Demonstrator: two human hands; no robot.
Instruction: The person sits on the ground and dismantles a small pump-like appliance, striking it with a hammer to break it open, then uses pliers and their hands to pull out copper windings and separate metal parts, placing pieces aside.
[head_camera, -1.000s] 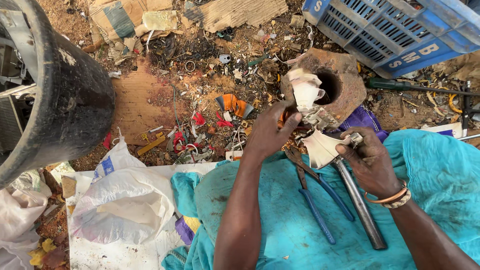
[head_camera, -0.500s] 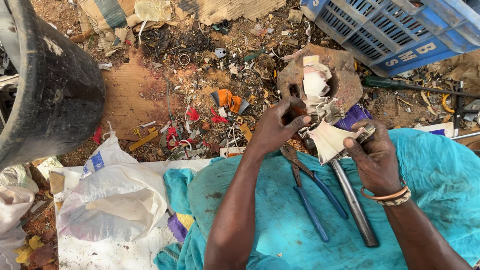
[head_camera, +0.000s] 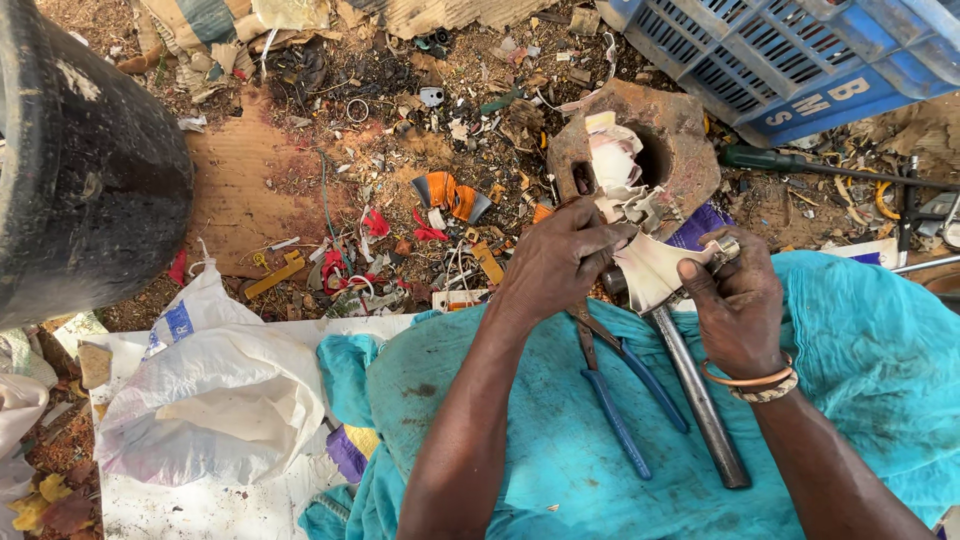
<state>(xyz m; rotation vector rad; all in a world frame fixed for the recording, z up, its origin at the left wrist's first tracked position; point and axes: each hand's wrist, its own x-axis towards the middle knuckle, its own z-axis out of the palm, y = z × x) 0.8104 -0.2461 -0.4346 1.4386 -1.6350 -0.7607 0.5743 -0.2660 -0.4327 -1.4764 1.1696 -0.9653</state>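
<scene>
1. Seated over the ground, lap draped in teal cloth (head_camera: 860, 340); both hands working above the knees, scrap litter beyond.
2. Left hand (head_camera: 555, 262): fingers curled shut on the upper edge of a white plastic piece (head_camera: 655, 268), thumb side pressing into broken white fragments just above it.
3. Right hand (head_camera: 738, 305): fingers closed round the right side of the same white piece, pinching it against a metal rod (head_camera: 695, 395); orange and beaded bracelets at the wrist.
4. White piece held between the two hands, above the lap, just in front of a rusty iron block (head_camera: 680, 135) with a round hole; more white shards resting on and in that block.
5. Rod running down and right from under the piece across the cloth. Blue-handled pliers (head_camera: 615, 395) lying idle on the cloth, beside the rod, partly under the left hand.
6. Step in hand, by judgement: prying or snapping the white casing apart, piece gripped both sides. Probably mid-way, given fragments already loose.
7. Next move seemingly calling for opposing twist from both hands, or a shift to the pliers; sharp edges a likely hazard to bare fingers.
8. Elsewhere: black tub (head_camera: 80, 170) far left, blue crate (head_camera: 790, 60) top right, white plastic bag (head_camera: 210, 410) lower left.
</scene>
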